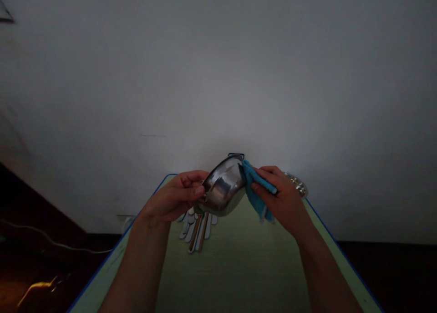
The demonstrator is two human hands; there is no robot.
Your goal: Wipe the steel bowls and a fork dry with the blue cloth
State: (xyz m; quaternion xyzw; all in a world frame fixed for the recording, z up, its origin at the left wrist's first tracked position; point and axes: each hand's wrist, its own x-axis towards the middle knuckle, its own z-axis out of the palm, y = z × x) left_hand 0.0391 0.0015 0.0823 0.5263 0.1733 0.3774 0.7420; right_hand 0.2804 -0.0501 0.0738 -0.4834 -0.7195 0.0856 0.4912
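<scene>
One round stainless-steel bowl [223, 187] hangs tilted above a pale green woven mat [235, 267], held up by your bare left hand [175, 197], its fingers curled close together around the rim so the curved side faces right. Your bare right hand [282, 199], fingers pressed together, pinches a crumpled turquoise cloth [254, 190], keeping it against the bowl's edge. Just below the bowl, a fan of pale utensils with wooden strips [197, 228] lies on the mat; a shiny metal dish [298, 184] sits behind your right hand.
</scene>
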